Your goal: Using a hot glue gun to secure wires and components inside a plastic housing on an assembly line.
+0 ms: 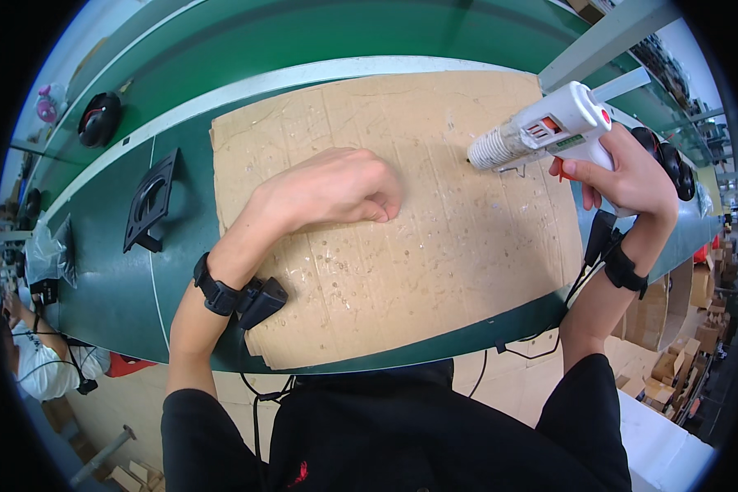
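Observation:
A white hot glue gun [538, 131] is gripped in my right hand [631, 172], raised over the right side of a cardboard sheet [435, 279]. Its ribbed nozzle end points left, and an orange trigger shows beside my fingers. My left hand [344, 187] is closed above the middle of the sheet, knuckles up and fingers curled under. Whatever it may hold is hidden from view. Spots and thin strands of dried glue mark the cardboard. To its left, a black square frame with a round opening [151, 199] stands tilted on the green table.
Behind the table runs a green conveyor belt [320, 37] carrying a black rounded part [100, 119]. More black parts [672, 164] sit beyond my right hand. A grey post [607, 41] rises at the far right. Another person [45, 361] is at the left; cardboard boxes [668, 369] lie lower right.

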